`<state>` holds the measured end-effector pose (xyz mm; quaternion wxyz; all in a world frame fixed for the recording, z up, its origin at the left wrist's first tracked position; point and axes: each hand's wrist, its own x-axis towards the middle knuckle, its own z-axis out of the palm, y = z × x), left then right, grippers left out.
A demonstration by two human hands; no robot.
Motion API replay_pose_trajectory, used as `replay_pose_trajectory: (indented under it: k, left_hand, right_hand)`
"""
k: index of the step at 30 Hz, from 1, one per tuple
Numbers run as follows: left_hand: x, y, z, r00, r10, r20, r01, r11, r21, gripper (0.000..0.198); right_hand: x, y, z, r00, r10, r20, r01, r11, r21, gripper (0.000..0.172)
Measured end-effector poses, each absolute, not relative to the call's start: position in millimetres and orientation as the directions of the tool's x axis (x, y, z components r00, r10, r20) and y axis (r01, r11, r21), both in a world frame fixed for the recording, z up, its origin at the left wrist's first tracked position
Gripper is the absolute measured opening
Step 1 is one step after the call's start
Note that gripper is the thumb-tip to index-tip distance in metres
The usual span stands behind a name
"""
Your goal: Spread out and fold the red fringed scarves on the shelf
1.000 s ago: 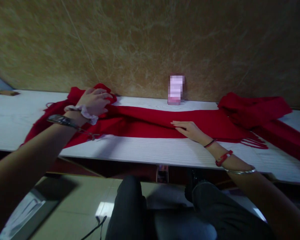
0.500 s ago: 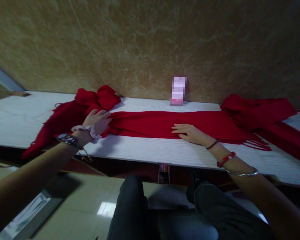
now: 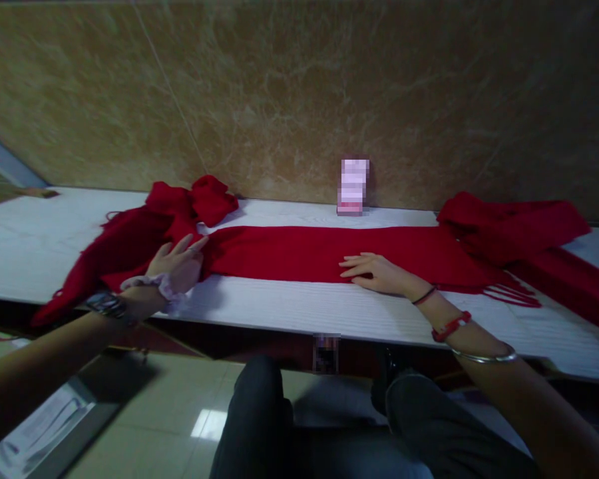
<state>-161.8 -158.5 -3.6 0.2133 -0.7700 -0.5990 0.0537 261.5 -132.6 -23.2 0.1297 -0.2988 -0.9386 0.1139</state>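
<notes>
A red fringed scarf (image 3: 279,253) lies stretched lengthwise along a narrow white tabletop, its middle stretch flat and nearly smooth. My left hand (image 3: 176,266) is at the left end of this stretch, fingers spread on the red cloth, beside a bunched red heap (image 3: 144,229). Near the scarf's front edge, my right hand (image 3: 372,271) rests with fingers extended over the fabric, thumb slightly apart. To the right, a folded red cloth bundle (image 3: 504,226) overlaps the scarf, and loose fringe (image 3: 512,295) hangs over the white surface.
A blurred pink-and-white item (image 3: 353,186) stands against the brown marbled wall (image 3: 279,100). The white tabletop (image 3: 269,303) ends in a front edge above my knees. Below left, a grey bin-like container (image 3: 44,426) with pale contents sits on the tiled floor.
My left hand has slid left and slightly toward me, and the creases at the scarf's left part have flattened. My right hand has stayed in almost the same place on the cloth.
</notes>
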Motion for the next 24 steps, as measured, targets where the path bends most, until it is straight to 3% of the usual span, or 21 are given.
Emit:
replay_pose_trajectory:
  k: [2,5,9,12,15,19,24]
  left_hand:
    - [-149,-157,1,0.278,0.952,0.131,0.868,-0.19,-0.459,0.033]
    - [-113,-153,12,0.363,0.932,0.013,0.813,-0.31,-0.494,0.06]
    - [-65,-142,5,0.594,0.798,-0.101,0.751,-0.595,-0.287,0.061]
    - [-53,-131,-10,0.687,0.716,-0.125,0.707,-0.698,-0.11,0.054]
    - [-62,-124,-17,0.715,0.694,-0.088,0.695,-0.718,-0.019,0.05]
    - [-79,-130,-16,0.668,0.742,-0.05,0.743,-0.67,-0.016,0.049]
    - [-78,-149,-19,0.591,0.802,-0.089,0.802,-0.596,-0.041,0.046]
  right_hand:
    - [261,-133,-23,-0.784,0.592,0.188,0.532,0.796,-0.289,0.026]
    - [259,-134,-23,-0.776,0.595,0.207,0.53,0.794,-0.296,0.025]
    - [257,-134,-24,-0.774,0.594,0.22,0.522,0.795,-0.308,0.027]
    - [258,-133,-25,-0.773,0.594,0.222,0.516,0.792,-0.326,0.027]
    - [260,-131,-25,-0.764,0.6,0.238,0.492,0.78,-0.386,0.026]
    - [264,-130,-23,-0.737,0.621,0.267,0.467,0.753,-0.463,0.027]
    - [266,-132,-21,-0.78,0.599,0.18,0.507,0.774,-0.38,0.024]
